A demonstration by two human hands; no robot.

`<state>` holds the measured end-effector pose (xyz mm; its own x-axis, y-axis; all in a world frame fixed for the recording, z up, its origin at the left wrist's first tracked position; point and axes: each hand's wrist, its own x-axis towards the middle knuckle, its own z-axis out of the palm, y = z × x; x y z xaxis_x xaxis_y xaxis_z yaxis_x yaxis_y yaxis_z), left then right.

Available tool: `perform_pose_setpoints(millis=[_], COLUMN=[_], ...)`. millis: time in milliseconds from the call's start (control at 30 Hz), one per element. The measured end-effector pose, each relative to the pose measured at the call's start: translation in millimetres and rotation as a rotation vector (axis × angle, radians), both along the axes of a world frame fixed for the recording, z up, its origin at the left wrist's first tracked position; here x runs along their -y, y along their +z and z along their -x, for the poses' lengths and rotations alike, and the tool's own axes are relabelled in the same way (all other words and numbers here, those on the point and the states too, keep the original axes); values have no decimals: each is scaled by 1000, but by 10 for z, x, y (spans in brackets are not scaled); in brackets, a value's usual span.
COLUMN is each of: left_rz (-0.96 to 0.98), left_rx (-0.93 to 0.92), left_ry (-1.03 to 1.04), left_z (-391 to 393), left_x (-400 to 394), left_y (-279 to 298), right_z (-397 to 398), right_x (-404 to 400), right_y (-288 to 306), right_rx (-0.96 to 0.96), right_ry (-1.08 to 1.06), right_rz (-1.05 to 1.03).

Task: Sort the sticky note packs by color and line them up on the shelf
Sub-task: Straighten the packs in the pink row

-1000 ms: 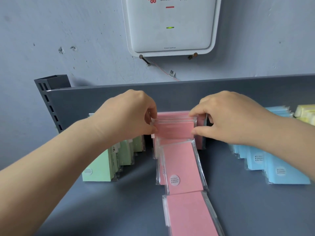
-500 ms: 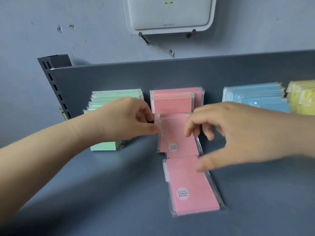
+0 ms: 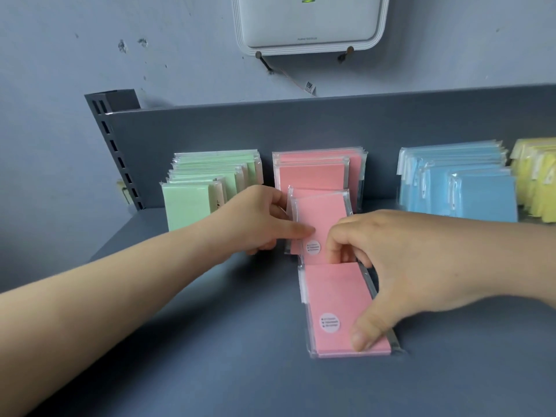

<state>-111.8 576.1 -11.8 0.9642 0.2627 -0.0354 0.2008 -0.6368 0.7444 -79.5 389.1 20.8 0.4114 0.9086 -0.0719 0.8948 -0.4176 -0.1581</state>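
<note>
The pink row (image 3: 316, 173) stood on the shelf (image 3: 186, 350) against its back panel (image 3: 331, 121), and served as the fixed mark for everything else. Just in front of it a leaning pink pack (image 3: 320, 218) tilted back towards the row; the left hand (image 3: 255, 224) pinched its left edge, thumb on the face and the other fingers curled behind. Nearer the person than that, a flat pink pack (image 3: 337, 299) lay on the shelf. The right hand (image 3: 391, 266) reached over it with fingers spread, fingertips at its far edge and thumb pressing its near right corner.

The step looked like standing these packs up and closing them onto the row. It would go best if each pack were raised by both side edges, kept square to the row, and slid back until it touched the pack behind; the slippery wrappers seemed likely to let a leaning pack slump forward.

Left of the pink row stood the green row (image 3: 210, 182), right of it the blue row (image 3: 457, 182), then the yellow packs (image 3: 535, 182). Narrow gaps separated these rows, so sideways room was small. In front of the pink row the shelf lay open towards the person.
</note>
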Motion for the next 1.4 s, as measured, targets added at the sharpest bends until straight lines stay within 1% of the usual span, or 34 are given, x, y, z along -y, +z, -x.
perform_pose_setpoints(millis=[67,100,167,267,333,367,433,500,533,700,767,833,967,1133,1233,1400], left_rz=[20,0,-24,-15,-13,6,41,10,-27,-408,-467,-483,-423,-429,-443,-442], left_rx=[74,105,151,198,199,198,198,208,218,265,258,241,260,260,248,236], left_ry=[-18,-27,-39,-70,-102,-116,-138,-153,-154,-84,-51,-22,36,5,-11,-37], left_z=[13,22,50,89,104,101,91,81,75,44,44,41,78,51,9,18], left_x=[-9,-20,-57,-95,-112,-125,-148,-152,-148,-161,-171,-186,-195,-157,-172,-155], left_y=[-1,13,48,86,83,74,53,51,53,79,96,123,218,210,193,216], right_z=[-96,-142,-150,-257,-273,-274,-287,-311,-319,-352,-362,-375,-380,-446,-450,-432], right_x=[1,-6,-21,-51,-78,-87,-105,-126,-142,-242,-291,-317,-281,-286,-316,-344], right_y=[-76,-95,-81,-112,-122,-117,-125,-111,-100,-83,-83,-100,-87,-97,-97,-37], right_rx=[100,137,182,204,183,206,318,396,405,398,426,433,340,278,273,318], right_ry=[-1,-10,-55,-132,-152,-154,-175,-222,-235,-283,-294,-295,-287,-290,-297,-274], right_rz=[-50,-45,-127,-316,-388,-386,-342,-286,-267,-273,-268,-269,-361,-420,-417,-389])
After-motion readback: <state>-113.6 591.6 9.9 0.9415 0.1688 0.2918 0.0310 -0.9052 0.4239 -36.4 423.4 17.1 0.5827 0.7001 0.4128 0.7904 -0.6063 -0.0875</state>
